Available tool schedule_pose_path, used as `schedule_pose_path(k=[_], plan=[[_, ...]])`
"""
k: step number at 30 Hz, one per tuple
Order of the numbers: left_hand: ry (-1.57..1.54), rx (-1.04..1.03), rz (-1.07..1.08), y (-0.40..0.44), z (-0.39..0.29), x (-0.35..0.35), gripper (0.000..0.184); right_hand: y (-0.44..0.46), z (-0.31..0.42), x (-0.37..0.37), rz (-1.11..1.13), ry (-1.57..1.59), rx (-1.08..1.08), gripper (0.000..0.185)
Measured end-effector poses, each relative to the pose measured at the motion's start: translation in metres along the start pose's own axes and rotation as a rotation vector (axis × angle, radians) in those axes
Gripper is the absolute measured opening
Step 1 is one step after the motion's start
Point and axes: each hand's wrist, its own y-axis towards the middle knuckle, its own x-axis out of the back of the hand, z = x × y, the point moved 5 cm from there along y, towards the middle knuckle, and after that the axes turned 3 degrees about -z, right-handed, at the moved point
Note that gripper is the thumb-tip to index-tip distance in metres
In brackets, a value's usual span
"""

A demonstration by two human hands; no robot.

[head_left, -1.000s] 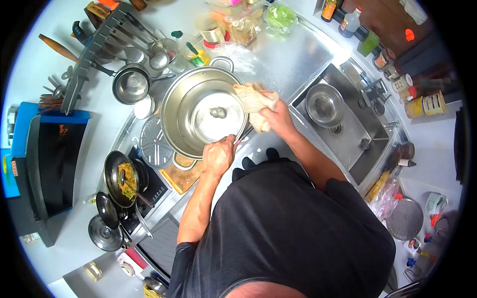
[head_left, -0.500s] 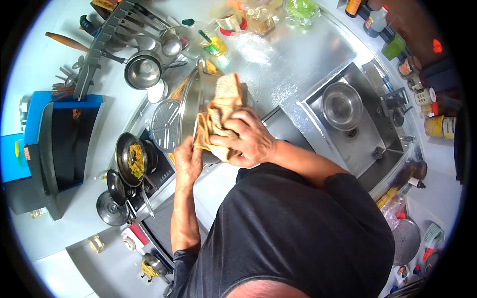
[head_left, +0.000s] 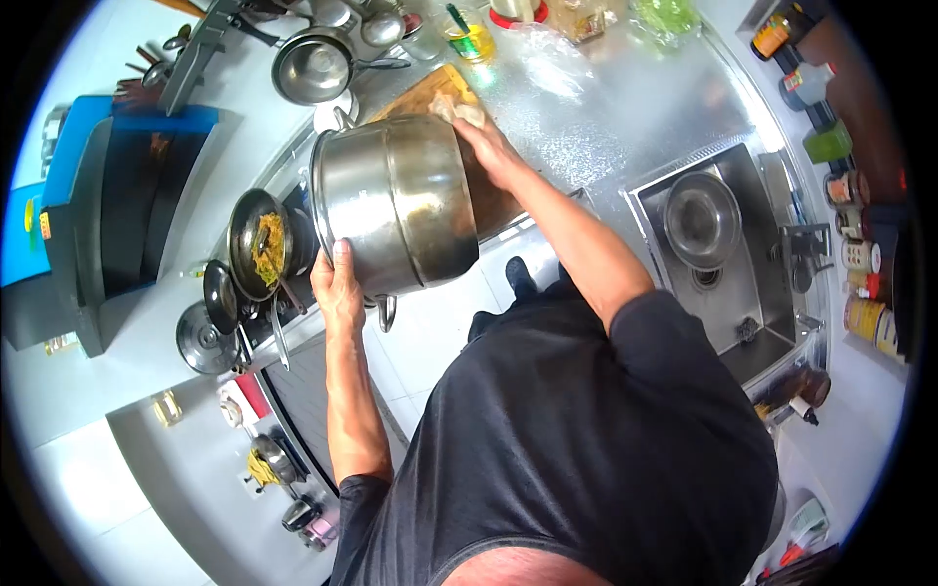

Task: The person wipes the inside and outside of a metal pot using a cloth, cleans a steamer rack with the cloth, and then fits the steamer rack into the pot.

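Observation:
A big stainless steel pot is tipped onto its side in front of me, its rim to the left and its base to the right. My left hand is closed on the rim, near one of the loop handles. At the far side of the base, my right hand holds a tan cloth, with its fingers partly hidden behind the pot. Behind the pot, a wooden cutting board shows in part on the counter. The pot's inside faces away from view.
Left, a wok with yellow food sits by the stove, beside a small black pan and a lid. On the right is a sink with a metal bowl. A saucepan hangs at the back; bottles line the right wall.
The pot has turned so its outer wall faces up. My right hand has moved with the cloth to the far side of the base, while my left hand stays on the rim.

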Motion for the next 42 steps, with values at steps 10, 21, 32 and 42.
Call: schedule_pose_path(k=[10, 21, 32, 42], plan=[[-0.127, 0.111, -0.077, 0.001, 0.027, 0.023, 0.036, -0.167, 0.083, -0.102, 0.405, -1.042, 1.11, 0.025], [0.184, -0.02, -0.102, -0.041, 0.035, 0.026, 0.047, 0.094, 0.016, -0.091, 0.594, -0.587, -0.127, 0.051], [0.074, 0.127, -0.305, -0.035, 0.018, 0.031, 0.041, -0.001, -0.062, -0.017, -0.099, 0.206, -0.684, 0.063], [-0.593, 0.377, -0.225, 0.035, -0.035, 0.016, 0.031, -0.059, -0.083, -0.003, -0.114, 0.701, -0.625, 0.045]])
